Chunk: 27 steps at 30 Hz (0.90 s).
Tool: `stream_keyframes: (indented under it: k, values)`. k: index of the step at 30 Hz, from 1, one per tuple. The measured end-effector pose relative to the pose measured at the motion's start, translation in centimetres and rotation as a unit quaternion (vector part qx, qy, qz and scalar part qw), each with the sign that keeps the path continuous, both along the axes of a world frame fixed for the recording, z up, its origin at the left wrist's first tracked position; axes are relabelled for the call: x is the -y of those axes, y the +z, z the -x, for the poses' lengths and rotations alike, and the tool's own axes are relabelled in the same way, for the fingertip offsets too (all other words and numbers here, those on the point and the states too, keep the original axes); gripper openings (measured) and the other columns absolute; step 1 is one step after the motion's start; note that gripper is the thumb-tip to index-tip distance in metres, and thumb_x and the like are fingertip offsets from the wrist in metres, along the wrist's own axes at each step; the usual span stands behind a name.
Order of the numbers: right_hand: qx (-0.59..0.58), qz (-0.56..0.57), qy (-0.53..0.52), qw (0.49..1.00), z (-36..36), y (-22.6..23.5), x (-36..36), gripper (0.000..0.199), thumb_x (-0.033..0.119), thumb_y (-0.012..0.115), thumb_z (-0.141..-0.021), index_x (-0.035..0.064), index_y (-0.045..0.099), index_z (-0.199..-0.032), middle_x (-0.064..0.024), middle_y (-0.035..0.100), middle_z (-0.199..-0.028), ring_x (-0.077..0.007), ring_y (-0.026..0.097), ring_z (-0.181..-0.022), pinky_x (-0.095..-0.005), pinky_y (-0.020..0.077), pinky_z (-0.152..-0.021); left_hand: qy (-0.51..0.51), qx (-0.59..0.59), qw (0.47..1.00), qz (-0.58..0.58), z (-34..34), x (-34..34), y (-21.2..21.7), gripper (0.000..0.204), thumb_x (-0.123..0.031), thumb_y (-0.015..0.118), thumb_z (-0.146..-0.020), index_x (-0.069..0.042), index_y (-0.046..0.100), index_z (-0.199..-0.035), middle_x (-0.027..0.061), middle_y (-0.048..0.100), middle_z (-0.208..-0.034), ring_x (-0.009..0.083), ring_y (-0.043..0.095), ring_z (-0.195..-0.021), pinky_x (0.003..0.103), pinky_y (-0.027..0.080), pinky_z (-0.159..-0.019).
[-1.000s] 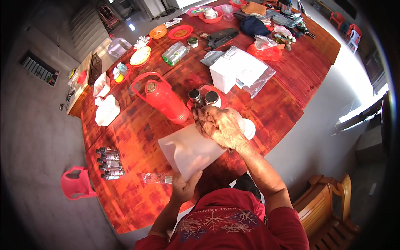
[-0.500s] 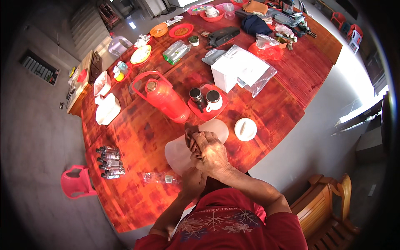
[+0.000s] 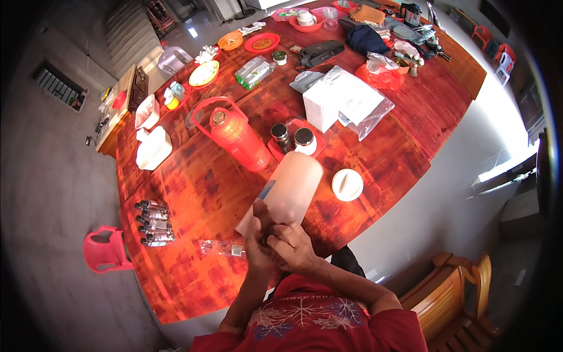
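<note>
A frosted, translucent plastic canister point(image 3: 293, 182) lies tilted across the table's near part, its rounded end toward the mugs and a blue patch on its left side. At its near end my two hands are close together. My left hand point(image 3: 258, 252) is closed around a dark brown piece point(image 3: 263, 212), whose kind I cannot make out. My right hand point(image 3: 293, 243) presses against the left with curled fingers, and what lies inside them is hidden. A round white lid point(image 3: 347, 184) rests right of the canister. Left of my left hand lies a clear plastic bottle point(image 3: 220, 248).
A red thermos flask point(image 3: 240, 138) stands beyond the canister, beside a red tray point(image 3: 321, 141) with a dark mug point(image 3: 281, 138) and a white mug point(image 3: 305, 142). Several small dark-capped bottles point(image 3: 155, 223) stand at left. Behind the tray are a white box point(image 3: 321, 105) and plastic bags.
Both hands have drawn nearer to my body. The canister has turned, its rounded end now pointing farther away and covering part of the red tray. The brown piece has come down with the hands.
</note>
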State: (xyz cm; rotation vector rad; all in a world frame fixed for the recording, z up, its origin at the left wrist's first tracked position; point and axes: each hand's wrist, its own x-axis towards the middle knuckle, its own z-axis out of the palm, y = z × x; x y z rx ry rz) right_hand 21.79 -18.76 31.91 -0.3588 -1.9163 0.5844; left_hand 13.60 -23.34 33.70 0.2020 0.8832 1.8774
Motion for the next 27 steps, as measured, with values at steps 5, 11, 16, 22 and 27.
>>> stream_keyframes:
  k: [5,11,16,22,27]
  values:
    - [0.046,0.033,0.009,0.998,-1.1,3.9,-2.9,0.034,0.022,0.070,-0.068,0.0086,0.060,-0.097,-0.0097,0.054,-0.103,-0.0298,0.051,-0.095,-0.0430,0.0400,-0.080,-0.078,-0.121,0.969,-0.202,2.2,0.9,-2.4,0.041,-0.036,0.035,-0.097,-0.007,0.042,-0.126,0.0089,0.053,-0.113,0.0202,0.053,-0.101,0.034,0.043,-0.086]
    - [0.049,0.053,-0.204,0.976,-1.5,4.3,-10.9,0.018,0.016,0.060,-0.072,0.0090,0.061,-0.088,-0.0119,0.057,-0.090,-0.0321,0.051,-0.086,-0.0436,0.0372,-0.073,0.006,-0.234,0.972,0.025,-0.5,2.3,0.6,0.034,-0.012,0.047,-0.094,0.003,0.045,-0.124,0.0110,0.055,-0.115,0.0208,0.056,-0.104,0.034,0.046,-0.087]
    - [0.147,0.338,-0.137,0.920,-3.3,3.6,-15.0,0.021,0.023,0.055,-0.079,0.0029,0.057,-0.082,-0.0168,0.062,-0.079,-0.0315,0.061,-0.078,-0.0402,0.0466,-0.069,-0.067,-0.406,0.909,0.063,-0.4,3.3,-0.8,0.020,0.001,0.057,-0.086,0.005,0.059,-0.105,0.0077,0.061,-0.101,0.0153,0.058,-0.092,0.029,0.047,-0.081]
    - [0.127,0.175,0.094,0.972,-1.1,3.3,-8.5,0.023,0.015,0.061,-0.073,0.0027,0.061,-0.093,-0.0148,0.060,-0.085,-0.0300,0.060,-0.083,-0.0441,0.0444,-0.075,-0.182,-0.551,0.814,0.038,0.0,2.6,-1.8,0.022,-0.003,0.058,-0.086,0.003,0.057,-0.107,0.0104,0.061,-0.101,0.0202,0.058,-0.092,0.032,0.046,-0.080]
    - [0.115,0.027,0.118,0.986,-0.2,6.2,-3.9,0.034,0.024,0.067,-0.071,0.0074,0.061,-0.101,-0.0091,0.058,-0.100,-0.0261,0.055,-0.099,-0.0431,0.0408,-0.080,-0.051,-0.640,0.766,0.033,-0.3,3.7,-3.7,0.022,-0.004,0.054,-0.085,0.002,0.059,-0.106,0.0138,0.060,-0.101,0.0258,0.057,-0.094,0.037,0.045,-0.083]
